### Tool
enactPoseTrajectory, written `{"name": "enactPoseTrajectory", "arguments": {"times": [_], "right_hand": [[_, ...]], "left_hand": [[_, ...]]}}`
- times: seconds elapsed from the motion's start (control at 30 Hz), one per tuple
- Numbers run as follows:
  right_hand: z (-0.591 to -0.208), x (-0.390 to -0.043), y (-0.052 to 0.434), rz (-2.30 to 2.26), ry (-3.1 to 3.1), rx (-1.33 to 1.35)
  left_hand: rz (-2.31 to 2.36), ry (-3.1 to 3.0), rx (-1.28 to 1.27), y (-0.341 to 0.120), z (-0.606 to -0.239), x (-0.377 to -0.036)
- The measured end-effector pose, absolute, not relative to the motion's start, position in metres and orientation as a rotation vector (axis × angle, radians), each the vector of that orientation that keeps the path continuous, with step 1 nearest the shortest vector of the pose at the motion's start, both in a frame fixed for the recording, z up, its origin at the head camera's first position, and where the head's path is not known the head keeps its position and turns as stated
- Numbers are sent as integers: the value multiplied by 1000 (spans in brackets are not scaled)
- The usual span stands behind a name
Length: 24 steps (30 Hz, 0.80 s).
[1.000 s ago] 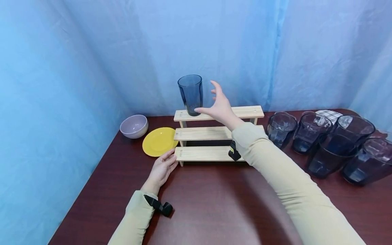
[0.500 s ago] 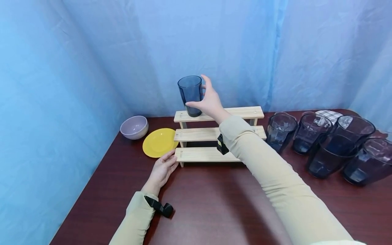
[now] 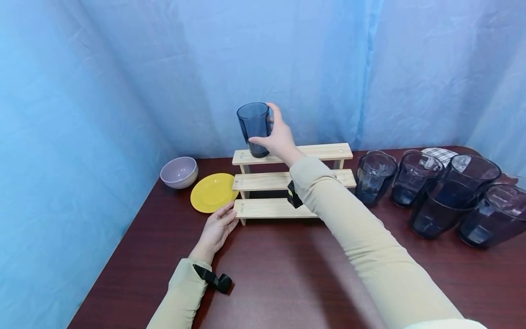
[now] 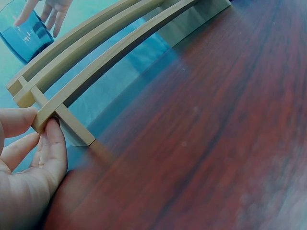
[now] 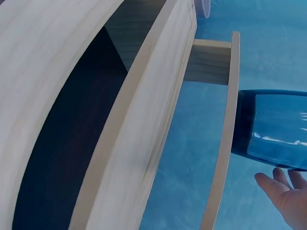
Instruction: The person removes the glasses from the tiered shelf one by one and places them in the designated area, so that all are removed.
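A three-tier wooden shelf (image 3: pixel 267 208) stands on the table. My left hand (image 3: pixel 215 230) pinches the left end of its lowest board, thumb above and fingers beneath, as the left wrist view shows. A blue-tinted drinking glass (image 3: pixel 252 123) stands upright near the left end of the top board. My right hand (image 3: pixel 281 137) is curved around the right side of this glass, with the thumb crossing its front and the index finger up by the rim. In the right wrist view, the fingertips (image 5: pixel 278 173) lie right at the glass's side.
A yellow plate (image 3: pixel 213 193) lies left of the shelf, with a lilac bowl (image 3: pixel 179 172) behind it. Several dark tinted glasses (image 3: pixel 375 178) stand at the right, near a checked round item (image 3: pixel 439 155). A blue curtain (image 3: pixel 320 59) hangs behind the table.
My right hand has moved left from beside the glass until its thumb and fingers are around it. The glass stays on the top board, and my left hand keeps its hold on the shelf.
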State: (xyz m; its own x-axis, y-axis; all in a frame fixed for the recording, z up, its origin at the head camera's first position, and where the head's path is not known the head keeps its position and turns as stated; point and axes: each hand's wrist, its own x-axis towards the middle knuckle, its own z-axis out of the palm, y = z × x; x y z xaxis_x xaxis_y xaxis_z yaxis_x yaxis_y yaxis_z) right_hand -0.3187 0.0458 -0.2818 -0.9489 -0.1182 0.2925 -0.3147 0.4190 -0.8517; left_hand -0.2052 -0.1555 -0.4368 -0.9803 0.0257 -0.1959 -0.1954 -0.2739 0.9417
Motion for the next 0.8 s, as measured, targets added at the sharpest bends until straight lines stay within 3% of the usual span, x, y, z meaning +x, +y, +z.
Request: {"name": "enactPoseTrajectory", "arguments": {"times": [0.8], "right_hand": [[-295,-307,59,1500,-2394,414]], "left_hand": [[2407,1812,-211,-155,-438,-207]]}}
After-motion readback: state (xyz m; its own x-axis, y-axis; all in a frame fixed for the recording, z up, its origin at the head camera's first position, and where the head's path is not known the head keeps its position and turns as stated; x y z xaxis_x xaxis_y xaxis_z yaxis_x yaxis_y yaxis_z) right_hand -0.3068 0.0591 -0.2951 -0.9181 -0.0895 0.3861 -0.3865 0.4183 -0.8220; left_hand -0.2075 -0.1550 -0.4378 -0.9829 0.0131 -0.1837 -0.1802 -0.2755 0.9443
